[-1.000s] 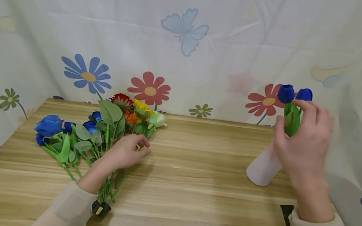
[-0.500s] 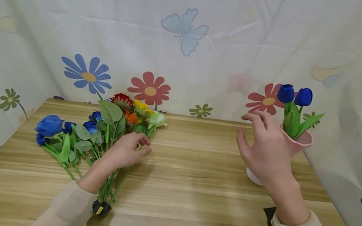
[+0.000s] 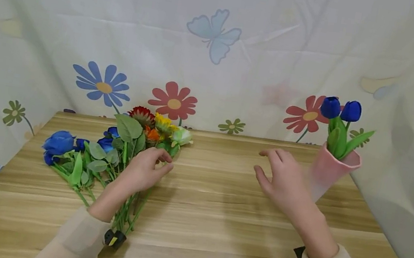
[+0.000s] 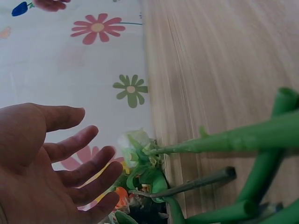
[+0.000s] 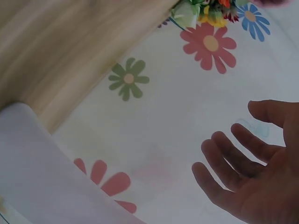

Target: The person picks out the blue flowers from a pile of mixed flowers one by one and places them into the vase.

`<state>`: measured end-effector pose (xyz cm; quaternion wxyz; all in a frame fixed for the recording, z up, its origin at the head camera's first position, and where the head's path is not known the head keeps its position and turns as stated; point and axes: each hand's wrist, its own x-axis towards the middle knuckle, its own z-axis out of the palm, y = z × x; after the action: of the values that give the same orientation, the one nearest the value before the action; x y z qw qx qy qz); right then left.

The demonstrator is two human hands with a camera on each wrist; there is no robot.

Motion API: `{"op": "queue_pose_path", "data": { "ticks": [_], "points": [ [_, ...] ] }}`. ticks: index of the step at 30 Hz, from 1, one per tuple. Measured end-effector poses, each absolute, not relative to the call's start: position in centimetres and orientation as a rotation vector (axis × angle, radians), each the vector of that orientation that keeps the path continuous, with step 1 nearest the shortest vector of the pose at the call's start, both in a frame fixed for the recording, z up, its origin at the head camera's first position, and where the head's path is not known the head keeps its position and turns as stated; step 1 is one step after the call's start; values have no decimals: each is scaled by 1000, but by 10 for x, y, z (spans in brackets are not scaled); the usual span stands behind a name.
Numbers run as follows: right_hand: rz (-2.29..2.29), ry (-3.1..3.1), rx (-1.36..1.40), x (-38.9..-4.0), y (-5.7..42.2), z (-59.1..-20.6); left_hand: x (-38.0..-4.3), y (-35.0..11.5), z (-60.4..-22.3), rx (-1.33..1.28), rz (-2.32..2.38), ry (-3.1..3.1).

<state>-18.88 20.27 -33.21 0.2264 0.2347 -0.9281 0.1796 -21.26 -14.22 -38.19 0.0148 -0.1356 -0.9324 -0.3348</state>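
Two blue tulips (image 3: pixel 341 109) with green leaves stand in a pink and white vase (image 3: pixel 330 168) on the right. My right hand (image 3: pixel 284 179) hovers left of the vase, partly covering its lower body, with relaxed fingers and nothing in them. In the right wrist view the pale side of the vase (image 5: pixel 56 172) fills the lower left corner. Over the pile of artificial flowers (image 3: pixel 126 127) my left hand (image 3: pixel 147 169) hangs with loosely bent fingers, holding nothing. Green stems (image 4: pixel 233 140) run beside the left hand in its wrist view.
The pile has blue roses (image 3: pixel 59 143), a red flower (image 3: pixel 142 115), yellow and orange blooms and a whitish flower (image 3: pixel 181 136), stems towards me on the wooden table (image 3: pixel 209 219). A flower-printed curtain (image 3: pixel 258 65) encloses the back and sides.
My right hand has let go of the blue tulips and moved left and down, away from the vase. The tulips now stand in the vase by themselves. The left hand has barely moved.
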Motion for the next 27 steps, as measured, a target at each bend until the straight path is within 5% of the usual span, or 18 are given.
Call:
{"op": "queue_pose_path", "data": {
  "ticks": [27],
  "points": [
    [478,-2796,549,-196,215,-360,-211,-147,-380,-431,-1023,-2915]
  ]
}}
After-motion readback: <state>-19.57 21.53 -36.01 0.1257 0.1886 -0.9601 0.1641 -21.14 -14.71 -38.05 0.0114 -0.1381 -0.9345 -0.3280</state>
